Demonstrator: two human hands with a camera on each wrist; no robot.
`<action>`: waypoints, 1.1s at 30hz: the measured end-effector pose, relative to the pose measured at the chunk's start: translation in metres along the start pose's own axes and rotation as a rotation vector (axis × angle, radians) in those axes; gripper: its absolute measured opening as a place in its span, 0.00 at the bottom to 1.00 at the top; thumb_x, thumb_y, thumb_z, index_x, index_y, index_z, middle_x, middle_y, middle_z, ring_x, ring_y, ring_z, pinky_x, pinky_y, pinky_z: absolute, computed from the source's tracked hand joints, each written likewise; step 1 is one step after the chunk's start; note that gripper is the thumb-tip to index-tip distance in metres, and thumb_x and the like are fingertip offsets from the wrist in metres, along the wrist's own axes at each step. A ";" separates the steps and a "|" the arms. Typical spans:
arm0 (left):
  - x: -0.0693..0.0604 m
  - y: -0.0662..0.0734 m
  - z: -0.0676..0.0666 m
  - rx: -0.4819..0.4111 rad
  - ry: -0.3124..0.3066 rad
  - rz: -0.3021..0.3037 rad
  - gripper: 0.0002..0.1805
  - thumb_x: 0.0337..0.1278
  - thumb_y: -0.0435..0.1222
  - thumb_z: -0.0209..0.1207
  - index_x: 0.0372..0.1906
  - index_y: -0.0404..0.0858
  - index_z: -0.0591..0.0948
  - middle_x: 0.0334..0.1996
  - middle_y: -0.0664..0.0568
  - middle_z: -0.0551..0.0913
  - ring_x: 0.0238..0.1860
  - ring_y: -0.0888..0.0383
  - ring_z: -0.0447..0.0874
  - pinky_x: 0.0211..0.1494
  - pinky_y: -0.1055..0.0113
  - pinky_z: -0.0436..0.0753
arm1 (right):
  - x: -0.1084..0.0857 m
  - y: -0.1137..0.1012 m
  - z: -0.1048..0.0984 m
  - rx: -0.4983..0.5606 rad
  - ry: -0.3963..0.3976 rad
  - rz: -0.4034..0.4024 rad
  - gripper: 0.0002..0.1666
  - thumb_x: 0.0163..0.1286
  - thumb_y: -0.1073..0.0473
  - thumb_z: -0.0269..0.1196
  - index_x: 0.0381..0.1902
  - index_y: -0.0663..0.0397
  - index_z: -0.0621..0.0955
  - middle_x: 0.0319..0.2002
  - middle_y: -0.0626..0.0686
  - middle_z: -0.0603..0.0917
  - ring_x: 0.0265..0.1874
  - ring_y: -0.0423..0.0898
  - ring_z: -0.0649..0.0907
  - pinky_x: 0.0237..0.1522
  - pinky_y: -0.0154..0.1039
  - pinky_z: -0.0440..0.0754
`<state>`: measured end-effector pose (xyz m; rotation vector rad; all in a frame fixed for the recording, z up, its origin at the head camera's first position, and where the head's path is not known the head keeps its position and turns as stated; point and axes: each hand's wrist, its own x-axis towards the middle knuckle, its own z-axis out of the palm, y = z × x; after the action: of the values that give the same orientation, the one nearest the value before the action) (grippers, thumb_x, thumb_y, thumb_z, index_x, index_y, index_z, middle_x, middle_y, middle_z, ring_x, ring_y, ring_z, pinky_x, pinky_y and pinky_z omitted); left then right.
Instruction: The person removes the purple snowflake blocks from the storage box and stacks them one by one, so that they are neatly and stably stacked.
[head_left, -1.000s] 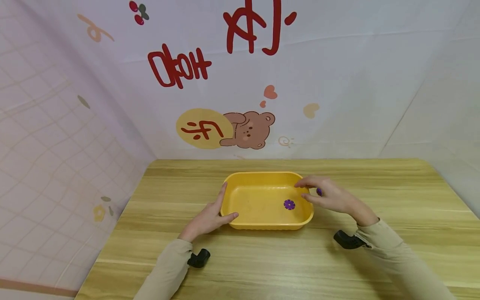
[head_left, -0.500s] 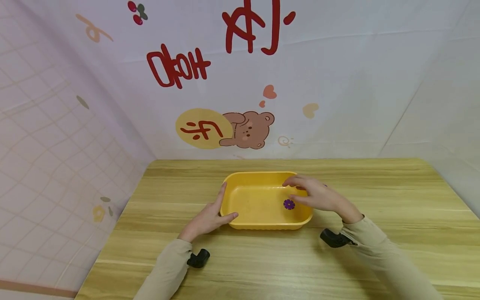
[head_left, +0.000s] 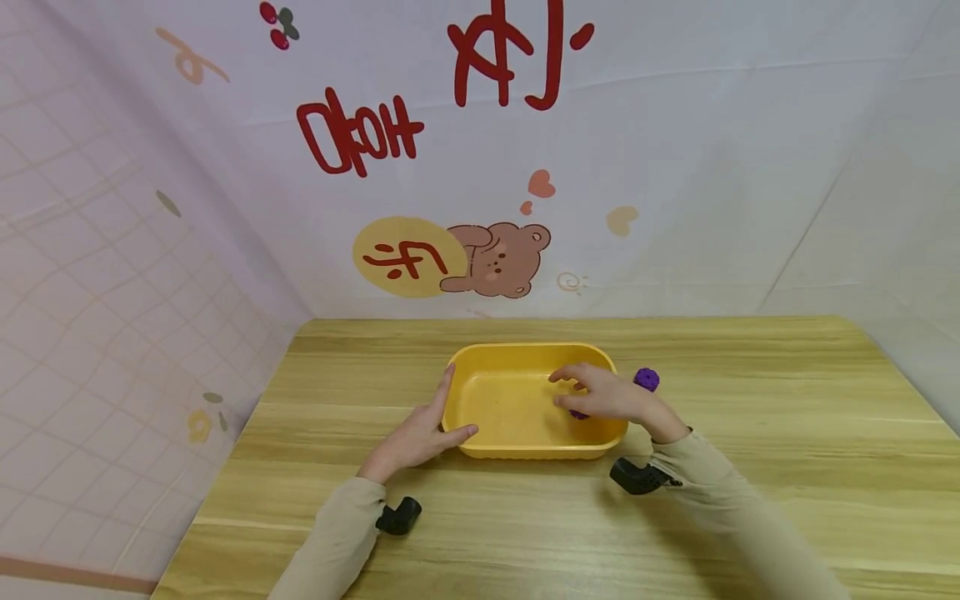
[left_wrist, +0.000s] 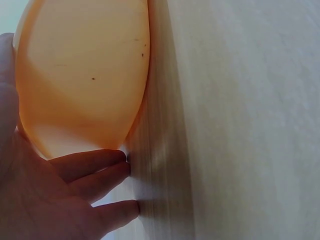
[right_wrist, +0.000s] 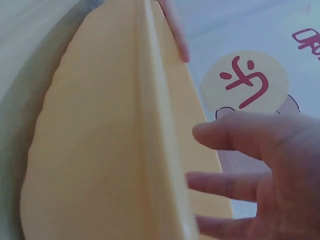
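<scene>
A yellow plastic basin (head_left: 517,400) stands on the wooden table. My left hand (head_left: 416,437) holds its left end, the thumb over the rim and the other fingers along the outer wall (left_wrist: 95,85). Over the right half of the basin hovers my right hand (head_left: 600,393), fingers slightly bent and spread, with nothing visible between them. In the right wrist view its fingertips (right_wrist: 205,132) hang beyond the near rim. Partly hidden beneath that hand, a purple notched snowflake building disc (head_left: 577,414) lies on the basin floor.
Right of the basin, a purple notched piece (head_left: 647,380) sits on the table (head_left: 510,525). A printed cloth wall (head_left: 675,150) rises behind the table and another (head_left: 112,333) at the left. Black wrist devices (head_left: 637,477) hang below both sleeves.
My right hand has moved left from the basin's right rim to over its inside, uncovering the purple piece on the table and partly covering the disc. The left hand has stayed put.
</scene>
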<state>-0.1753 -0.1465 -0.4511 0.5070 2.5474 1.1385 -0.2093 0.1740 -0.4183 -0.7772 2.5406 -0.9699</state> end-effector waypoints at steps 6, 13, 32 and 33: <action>0.000 -0.001 0.000 0.000 0.000 0.009 0.57 0.60 0.54 0.61 0.77 0.47 0.31 0.60 0.36 0.72 0.47 0.53 0.76 0.60 0.52 0.70 | 0.007 -0.001 0.007 -0.010 0.026 0.047 0.24 0.70 0.53 0.59 0.55 0.67 0.77 0.51 0.65 0.78 0.52 0.61 0.76 0.53 0.55 0.72; 0.000 0.000 0.000 0.003 0.004 0.019 0.57 0.60 0.54 0.61 0.77 0.47 0.32 0.58 0.36 0.73 0.46 0.53 0.77 0.59 0.52 0.70 | 0.010 0.001 0.016 0.117 0.009 0.069 0.24 0.69 0.55 0.61 0.55 0.68 0.77 0.48 0.61 0.79 0.46 0.56 0.79 0.50 0.49 0.75; 0.000 -0.001 0.001 -0.002 0.004 -0.001 0.57 0.61 0.54 0.61 0.77 0.49 0.31 0.50 0.44 0.78 0.42 0.56 0.76 0.57 0.55 0.72 | 0.022 0.014 0.034 0.329 -0.091 -0.124 0.19 0.60 0.71 0.65 0.50 0.71 0.79 0.49 0.64 0.82 0.46 0.59 0.81 0.45 0.37 0.77; 0.000 -0.001 0.001 -0.003 0.004 -0.002 0.57 0.61 0.54 0.61 0.77 0.49 0.31 0.50 0.44 0.78 0.42 0.56 0.76 0.57 0.55 0.72 | 0.023 0.014 0.035 0.331 -0.094 -0.116 0.19 0.60 0.71 0.66 0.50 0.70 0.80 0.48 0.63 0.82 0.46 0.58 0.81 0.45 0.37 0.77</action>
<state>-0.1751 -0.1470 -0.4527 0.5015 2.5489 1.1433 -0.2167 0.1510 -0.4551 -0.8529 2.1959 -1.3154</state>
